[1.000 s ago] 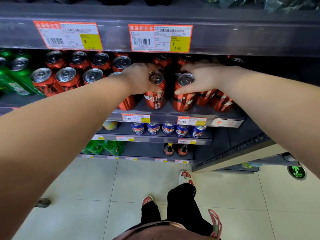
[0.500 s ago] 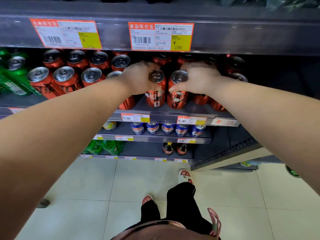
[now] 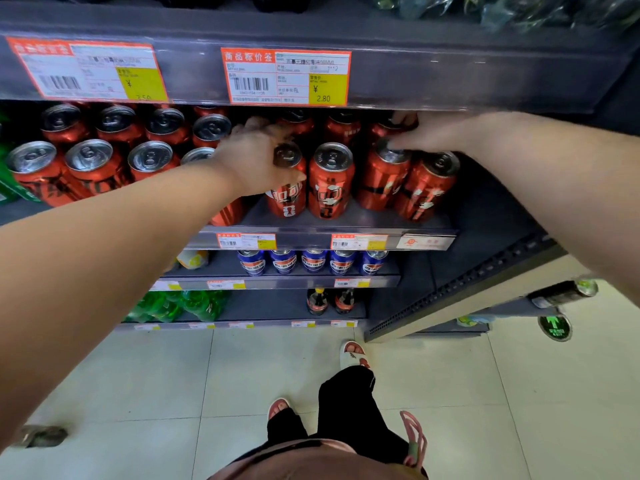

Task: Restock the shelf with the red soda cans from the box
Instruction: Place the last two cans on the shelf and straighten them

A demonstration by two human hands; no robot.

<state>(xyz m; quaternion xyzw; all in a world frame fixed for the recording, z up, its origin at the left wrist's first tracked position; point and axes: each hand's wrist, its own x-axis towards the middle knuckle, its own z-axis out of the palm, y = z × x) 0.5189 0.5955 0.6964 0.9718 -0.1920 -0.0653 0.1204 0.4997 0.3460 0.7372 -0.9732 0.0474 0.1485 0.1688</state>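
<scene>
A red aluminium soda can (image 3: 287, 199) is clasped by the left hand (image 3: 254, 157). A second red can (image 3: 381, 181) is touched by the right hand (image 3: 429, 133) — whether it is gripped cannot be told. An orange-edged price tag (image 3: 285, 76) is marked "2.80".

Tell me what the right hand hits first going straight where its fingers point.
Probably the back-row red can just ahead: the right hand points left and into the shelf, over the top of a front can. Depth is unclear.

We log: red soda cans (image 3: 330, 181) glossy painted metal, bare silvery tops | shelf (image 3: 346, 224) matt dark metal | price tags (image 3: 285, 76) paper | floor (image 3: 138, 375) smooth shiny tile
</scene>
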